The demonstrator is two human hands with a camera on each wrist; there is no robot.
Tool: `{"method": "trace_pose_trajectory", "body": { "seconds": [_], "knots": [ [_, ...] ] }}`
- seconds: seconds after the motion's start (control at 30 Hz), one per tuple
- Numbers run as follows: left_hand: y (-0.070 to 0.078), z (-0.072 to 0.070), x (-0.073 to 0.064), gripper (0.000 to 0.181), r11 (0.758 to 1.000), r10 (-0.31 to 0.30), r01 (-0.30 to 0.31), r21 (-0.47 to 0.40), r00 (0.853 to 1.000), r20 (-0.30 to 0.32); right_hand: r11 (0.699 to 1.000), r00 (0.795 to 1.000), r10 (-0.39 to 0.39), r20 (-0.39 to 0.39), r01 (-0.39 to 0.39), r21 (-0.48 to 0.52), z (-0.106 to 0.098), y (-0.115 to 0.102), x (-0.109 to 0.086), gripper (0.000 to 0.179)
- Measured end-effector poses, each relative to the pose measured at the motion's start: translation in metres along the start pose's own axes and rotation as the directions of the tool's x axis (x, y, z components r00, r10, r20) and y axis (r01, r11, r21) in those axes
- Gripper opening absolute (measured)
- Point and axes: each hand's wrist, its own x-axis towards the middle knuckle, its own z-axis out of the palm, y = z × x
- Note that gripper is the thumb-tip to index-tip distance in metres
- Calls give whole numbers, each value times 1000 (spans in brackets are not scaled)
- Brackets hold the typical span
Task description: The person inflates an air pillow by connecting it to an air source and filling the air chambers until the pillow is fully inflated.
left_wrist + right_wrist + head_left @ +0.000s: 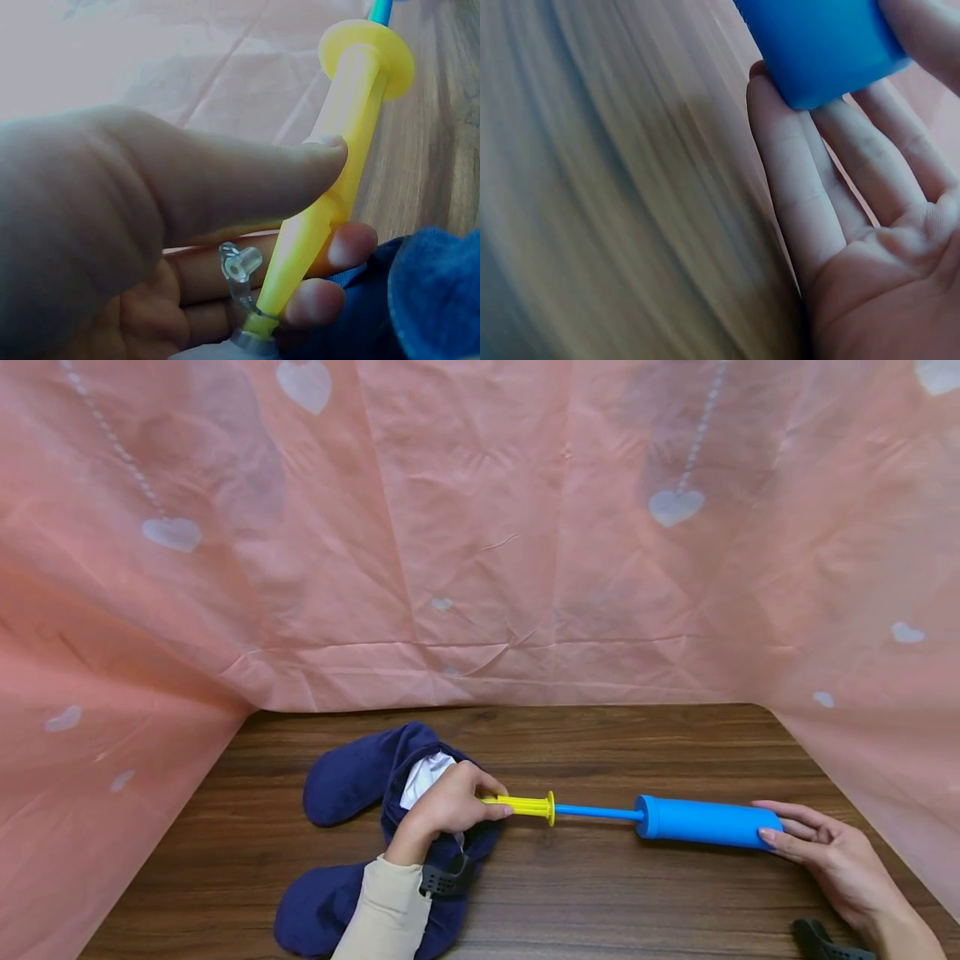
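A hand air pump stretches between my two hands, with a blue barrel [708,822], a thin blue rod [596,812] drawn out of it and a yellow tapered nozzle end [528,807]. My left hand [457,797] pinches the yellow part between thumb and fingers. In the left wrist view the nozzle's tip sits in a clear plastic valve [259,341], whose small cap [244,264] hangs open beside it. My right hand [832,856] grips the far end of the barrel with thumb and fingertips. Beneath my left hand lies a navy fabric cover [352,777] with white material [426,777] showing in its opening.
The dark wooden table [600,902] lies under everything. Pink curtain [480,568] with white hearts encloses it at the back and both sides. A black strap [446,878] is on my left wrist, and another black band [825,942] shows near my right wrist.
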Motion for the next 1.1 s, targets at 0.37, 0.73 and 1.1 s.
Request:
{"method": "trace_pose_trajectory", "body": {
  "seconds": [0.37, 0.73, 1.1],
  "knots": [
    [-2, -2, -1, 8, 998, -9, 9, -56, 1000, -13, 999, 999, 33, 17, -33, -17, 54, -15, 13, 37],
    [1, 1, 1, 8, 1000, -18, 19, -19, 1000, 3, 994, 998, 44, 38, -40, -99, 96, -24, 17, 41],
    [1, 3, 1, 9, 999, -20, 19, 44, 1000, 17, 994, 999, 35, 30, -32, -108, 62, -15, 17, 36]
  ]
}}
